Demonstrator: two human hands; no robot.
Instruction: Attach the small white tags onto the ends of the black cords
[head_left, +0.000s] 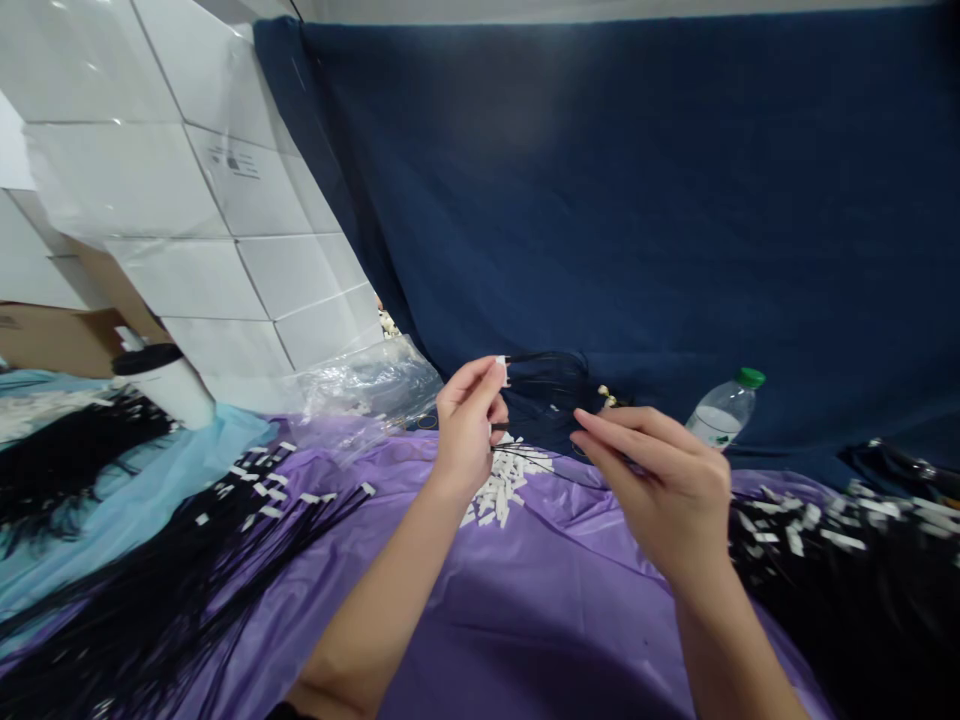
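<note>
My left hand (466, 425) is raised over the purple sheet (525, 600), its thumb and fingers pinched on a small white connector (502, 368) at the end of thin black wires (547, 375) that loop off to the right. My right hand (660, 480) hovers just right of it, fingers drawn together and pointing left toward the wires; what it holds, if anything, I cannot make out. Below the hands lies a small heap of loose white connectors (499, 485).
Black wire bundles with white ends lie at the left (187, 570) and right (847, 570). A water bottle (724, 410) lies at the right, a clear plastic bag (367, 390) and white cup (169, 385) at the left. White boxes (187, 200) and a blue cloth backdrop (637, 200) stand behind.
</note>
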